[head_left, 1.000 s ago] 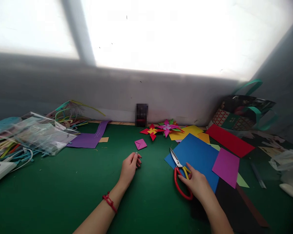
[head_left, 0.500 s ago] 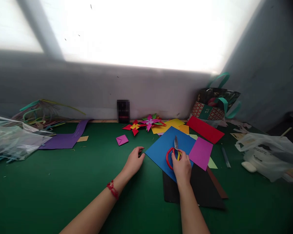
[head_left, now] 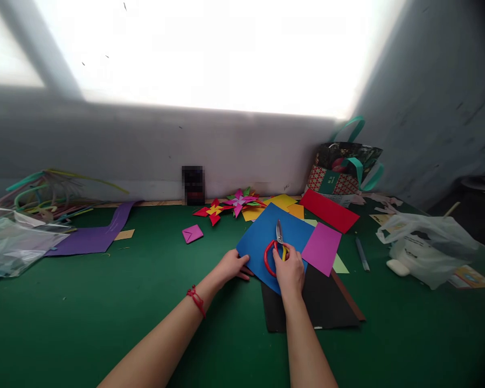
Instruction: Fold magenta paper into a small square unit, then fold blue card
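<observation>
My right hand is closed on the scissors, which have one red and one yellow handle loop. Their blades point away from me over a blue paper sheet. At the sheet's left corner, my left hand has its thumb on top and fingers at the lower edge, gripping it. A black sheet lies partly under the blue one, and a purple-pink sheet lies just right of the right hand. A small folded pink paper rests left of the blue sheet.
Folded paper flowers, yellow paper and a red sheet lie toward the wall. Rightward are a pen, a white plastic bag and a gift bag. Purple paper and pipe cleaners lie left.
My left hand has moved right and taken hold of the blue sheet's left corner. The right hand still holds the scissors over the sheet. The whole view has shifted slightly.
</observation>
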`<state>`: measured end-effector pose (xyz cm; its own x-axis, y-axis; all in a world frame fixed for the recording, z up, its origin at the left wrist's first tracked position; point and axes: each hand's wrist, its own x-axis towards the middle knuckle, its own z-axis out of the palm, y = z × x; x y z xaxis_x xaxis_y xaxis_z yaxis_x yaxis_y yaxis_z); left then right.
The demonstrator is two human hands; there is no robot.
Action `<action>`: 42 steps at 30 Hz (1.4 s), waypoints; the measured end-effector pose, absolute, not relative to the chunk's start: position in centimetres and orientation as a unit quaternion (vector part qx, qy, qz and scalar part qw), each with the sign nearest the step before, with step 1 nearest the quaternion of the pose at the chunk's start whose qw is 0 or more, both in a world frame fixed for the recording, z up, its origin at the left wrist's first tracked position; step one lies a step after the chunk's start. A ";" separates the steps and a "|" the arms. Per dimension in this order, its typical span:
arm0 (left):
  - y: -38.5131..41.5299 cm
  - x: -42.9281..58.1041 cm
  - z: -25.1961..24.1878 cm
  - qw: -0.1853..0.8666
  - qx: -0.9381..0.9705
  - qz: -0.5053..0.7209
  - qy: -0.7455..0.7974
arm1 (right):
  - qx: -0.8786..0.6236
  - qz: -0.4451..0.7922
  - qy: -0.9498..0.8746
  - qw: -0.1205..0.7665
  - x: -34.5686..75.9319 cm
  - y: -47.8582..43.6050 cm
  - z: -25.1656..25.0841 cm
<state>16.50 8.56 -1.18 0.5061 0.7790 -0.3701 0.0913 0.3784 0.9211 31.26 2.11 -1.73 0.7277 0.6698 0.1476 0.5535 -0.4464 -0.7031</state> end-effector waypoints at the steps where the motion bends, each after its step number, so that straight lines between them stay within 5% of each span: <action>1: 8.2 16.6 -1.3 0.699 0.508 0.256 0.433 | -0.843 0.076 -0.359 0.392 31.4 2.1 -1.7; 6: 8.2 12.9 0.3 0.612 0.511 0.408 0.445 | -0.834 0.066 -0.357 0.416 32.1 2.1 -1.9; 11: 9.2 3.8 1.8 0.579 0.462 0.443 0.505 | -0.862 0.035 -0.372 0.342 32.3 2.0 -2.4; 18: 9.6 -2.9 -0.8 0.622 0.357 0.515 0.469 | -0.829 -0.119 -0.456 0.301 30.7 2.1 -2.7; 28: 9.7 -2.9 -2.2 0.668 0.331 0.518 0.420 | -0.765 -0.056 -0.607 0.209 30.1 3.0 -5.6; 32: 9.9 -3.0 -2.4 0.678 0.318 0.521 0.410 | -0.747 -0.069 -0.609 0.258 30.7 3.0 -5.6; 36: 10.1 -2.7 -2.6 0.668 0.332 0.521 0.415 | -0.717 -0.063 -0.551 0.422 29.5 2.7 -3.2; 42: 10.2 -2.3 -2.8 0.659 0.389 0.492 0.416 | -0.617 0.341 -0.430 0.564 24.1 4.4 0.6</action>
